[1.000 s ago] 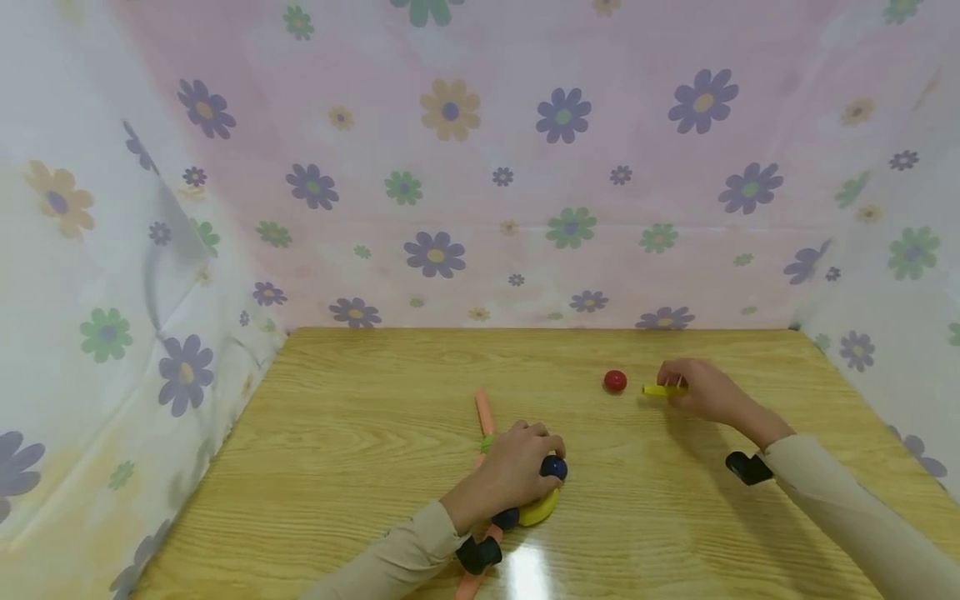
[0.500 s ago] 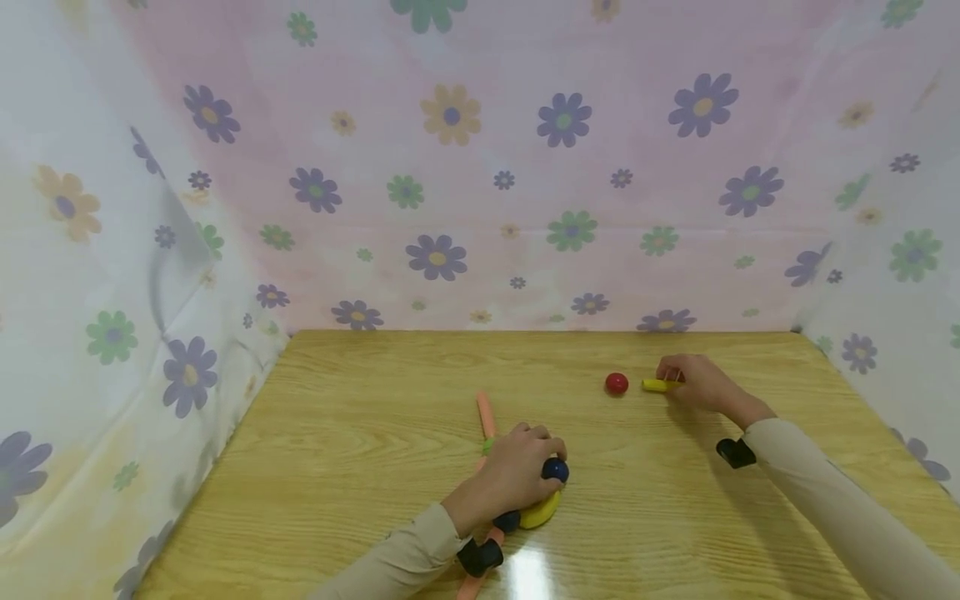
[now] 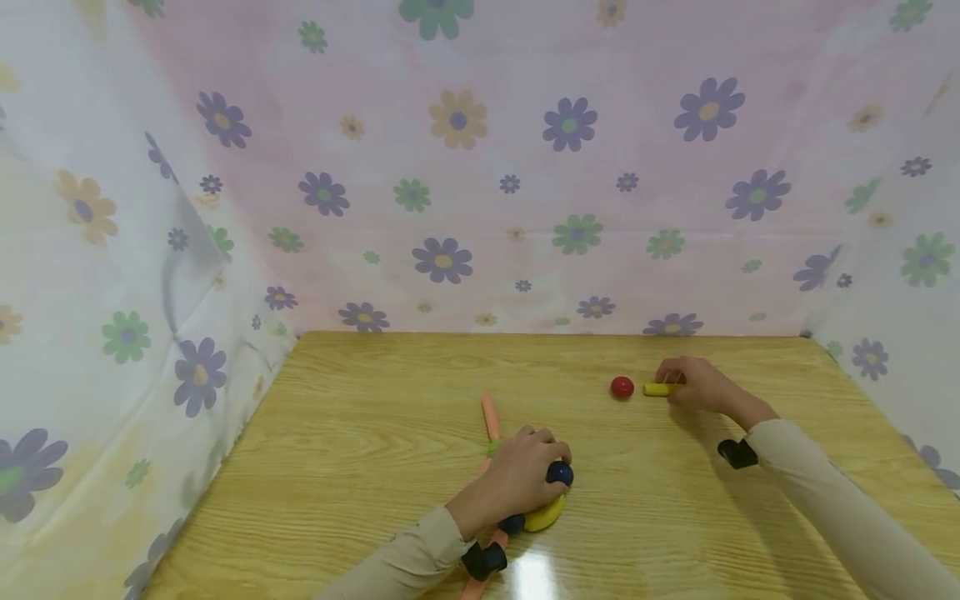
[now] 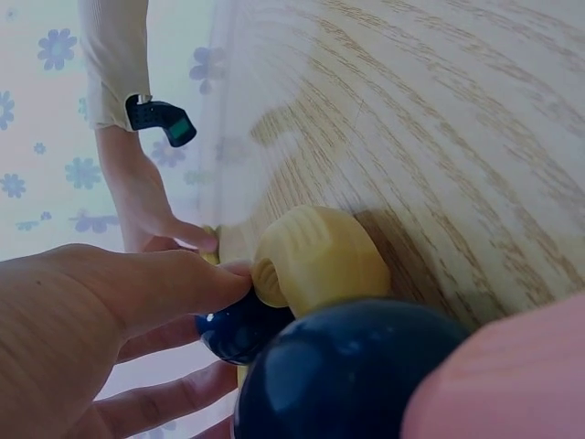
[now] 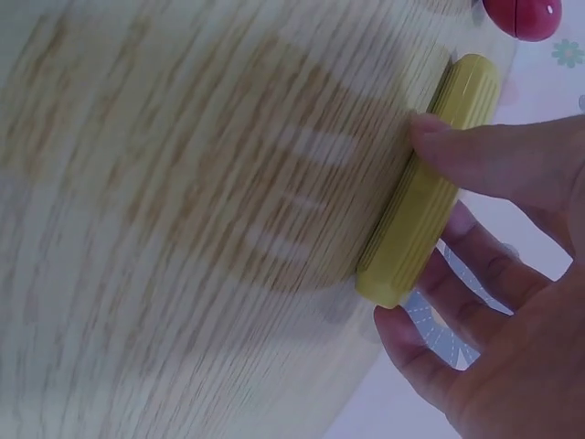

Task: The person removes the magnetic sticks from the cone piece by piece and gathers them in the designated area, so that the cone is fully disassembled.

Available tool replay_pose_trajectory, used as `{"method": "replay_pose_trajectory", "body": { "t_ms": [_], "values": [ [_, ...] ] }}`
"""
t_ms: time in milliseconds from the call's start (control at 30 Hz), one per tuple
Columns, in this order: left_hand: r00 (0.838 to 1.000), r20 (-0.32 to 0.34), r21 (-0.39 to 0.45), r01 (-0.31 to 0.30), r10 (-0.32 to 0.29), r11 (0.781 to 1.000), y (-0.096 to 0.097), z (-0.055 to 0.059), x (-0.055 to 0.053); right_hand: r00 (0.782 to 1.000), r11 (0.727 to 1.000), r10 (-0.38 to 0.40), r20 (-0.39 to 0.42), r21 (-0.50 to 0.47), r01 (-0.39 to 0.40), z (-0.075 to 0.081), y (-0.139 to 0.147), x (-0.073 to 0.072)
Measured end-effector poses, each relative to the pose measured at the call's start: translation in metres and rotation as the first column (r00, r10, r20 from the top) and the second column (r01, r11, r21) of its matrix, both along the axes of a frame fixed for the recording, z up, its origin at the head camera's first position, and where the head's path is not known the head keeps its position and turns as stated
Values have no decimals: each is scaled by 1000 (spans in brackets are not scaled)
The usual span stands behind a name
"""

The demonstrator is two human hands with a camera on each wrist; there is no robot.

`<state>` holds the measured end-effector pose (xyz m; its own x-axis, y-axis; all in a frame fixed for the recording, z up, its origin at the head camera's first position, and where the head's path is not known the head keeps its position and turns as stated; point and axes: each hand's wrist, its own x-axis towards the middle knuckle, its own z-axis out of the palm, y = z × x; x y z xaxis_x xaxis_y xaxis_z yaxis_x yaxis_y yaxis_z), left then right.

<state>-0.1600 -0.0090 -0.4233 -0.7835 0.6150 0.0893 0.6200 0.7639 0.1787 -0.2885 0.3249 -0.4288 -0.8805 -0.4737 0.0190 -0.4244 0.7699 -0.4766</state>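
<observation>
Just right of the red ball [image 3: 622, 387], the right hand [image 3: 699, 386] pinches a yellow stick [image 5: 425, 192]. On that ball's near side, leftward, the left hand [image 3: 520, 473] grips a dark blue ball [image 3: 560, 475] by a yellow curved piece [image 3: 545, 517]; whether its thumb touches that piece is hard to tell.

Right hand [image 5: 539, 343] enters from right edge; pinches yellow rod [image 5: 416, 215]. Thumb [image 5: 494, 155] pressed on rod near upper end. Other fingers [image 5: 471, 297] curled along opposite side; lowest fingertip at rod's lower end. Rod ribbed lengthwise, ends rounded, set diagonally in frame: upper end to right, lower end to left. Red object [image 5: 528, 14]: glossy, dark seam line, cut by top edge, near rod's upper end. Wood-grain table [image 5: 137, 247]: shadow beside rod, lighter patches within. Flower-patterned cloth [image 5: 393, 402]: beyond table edge, partly behind hand.
</observation>
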Motion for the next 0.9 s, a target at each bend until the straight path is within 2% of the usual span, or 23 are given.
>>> {"method": "replay_pose_trajectory", "body": {
  "t_ms": [200, 533, 733, 900],
  "values": [
    [1000, 3, 12, 5, -5, 1000, 0, -2, 0, 1000, 1000, 3, -14, 2, -3, 3, 4, 9],
    [1000, 25, 13, 0, 0, 1000, 0, 0, -1, 995, 1000, 22, -97, -3, -23, 17, 9, 29],
    [1000, 24, 25, 9, -9, 1000, -2, 1, -7, 995, 998, 44, -87, -43, -48, 27, 1, 50],
    [998, 66, 27, -4, 2, 1000, -8, 0, -13, 992, 992, 87, -92, -83, -95, 33, -13, 72]
  ]
}}
